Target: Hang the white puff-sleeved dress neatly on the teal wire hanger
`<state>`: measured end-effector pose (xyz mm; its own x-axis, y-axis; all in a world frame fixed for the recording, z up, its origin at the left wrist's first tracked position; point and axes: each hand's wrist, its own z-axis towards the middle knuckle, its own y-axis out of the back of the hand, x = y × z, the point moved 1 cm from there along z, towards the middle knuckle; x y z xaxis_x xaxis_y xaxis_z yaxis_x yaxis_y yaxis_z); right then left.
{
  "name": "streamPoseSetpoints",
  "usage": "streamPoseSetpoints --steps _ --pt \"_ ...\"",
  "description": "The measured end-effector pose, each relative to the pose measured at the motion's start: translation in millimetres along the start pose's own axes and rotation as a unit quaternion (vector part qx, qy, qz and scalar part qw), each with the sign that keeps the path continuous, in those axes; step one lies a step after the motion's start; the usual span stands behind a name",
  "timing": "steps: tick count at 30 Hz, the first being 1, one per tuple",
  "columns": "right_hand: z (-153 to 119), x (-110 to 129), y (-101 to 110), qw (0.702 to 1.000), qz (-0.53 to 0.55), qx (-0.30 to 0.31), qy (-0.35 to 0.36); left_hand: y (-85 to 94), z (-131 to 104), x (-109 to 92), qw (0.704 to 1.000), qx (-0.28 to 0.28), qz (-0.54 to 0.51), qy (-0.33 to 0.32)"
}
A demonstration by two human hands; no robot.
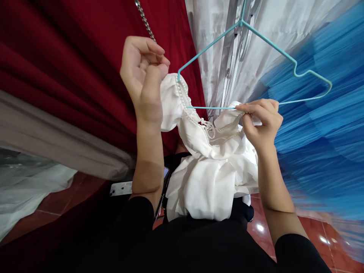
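A white dress (209, 182) with puffed sleeves and a pearl-beaded neckline lies gathered over my lap. One end of the light-blue hanger (212, 44) sits inside the beaded edge of the left sleeve (171, 102); the hanger's other end sticks out bare to the right. My left hand (146, 74) is beside that left sleeve, fingers loosely curled and apart, with nothing visible in them. Between thumb and fingers, my right hand (263, 119) pinches the dress's beaded right edge, close against the hanger's lower bar. White lacing shows inside the neckline.
Red curtain cloth (93, 68) hangs at the left, with a metal chain (145, 22) before it. Blue pleated fabric (321, 148) fills the right side. White drapes (210, 38) and metal poles (227, 72) stand behind. A phone (121, 188) lies near my left elbow.
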<state>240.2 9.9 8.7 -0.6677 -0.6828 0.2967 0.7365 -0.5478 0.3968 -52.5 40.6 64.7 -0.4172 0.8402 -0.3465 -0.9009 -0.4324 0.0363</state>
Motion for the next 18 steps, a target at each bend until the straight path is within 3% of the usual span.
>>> streamPoseSetpoints --steps 2,3,5,8,10,13,16,18 --pt "1.0 3.1 -1.9 1.000 0.007 -0.013 0.003 -6.5 -7.0 -21.6 1.000 -0.004 -0.004 0.028" --pt "1.3 4.9 -2.7 1.000 0.014 -0.022 0.004 -11.4 -12.1 -34.5 0.999 -0.043 -0.020 -0.008" --pt "1.7 7.6 -3.9 0.999 0.027 -0.037 0.010 -28.2 -25.7 -54.8 0.996 0.057 -0.014 0.068" --pt "1.2 8.0 -4.3 0.999 0.026 -0.041 0.019 -53.4 -49.4 -70.9 0.977 0.199 -0.011 0.076" --pt "-0.3 6.3 -4.2 0.999 0.010 -0.022 0.032 -64.2 -61.2 -70.7 0.969 0.232 0.023 0.087" --pt "-5.6 3.0 -1.6 0.997 -0.010 -0.005 0.072 -70.0 -67.3 -65.7 0.967 0.227 0.053 0.103" --pt "-15.2 -5.7 9.9 0.989 -0.055 -0.112 0.080 -67.9 -65.5 -63.6 0.969 0.218 0.055 0.101" --pt "-22.6 -21.6 23.7 0.975 -0.077 -0.205 0.026 -64.9 -64.3 -62.9 0.970 0.217 0.053 0.092"
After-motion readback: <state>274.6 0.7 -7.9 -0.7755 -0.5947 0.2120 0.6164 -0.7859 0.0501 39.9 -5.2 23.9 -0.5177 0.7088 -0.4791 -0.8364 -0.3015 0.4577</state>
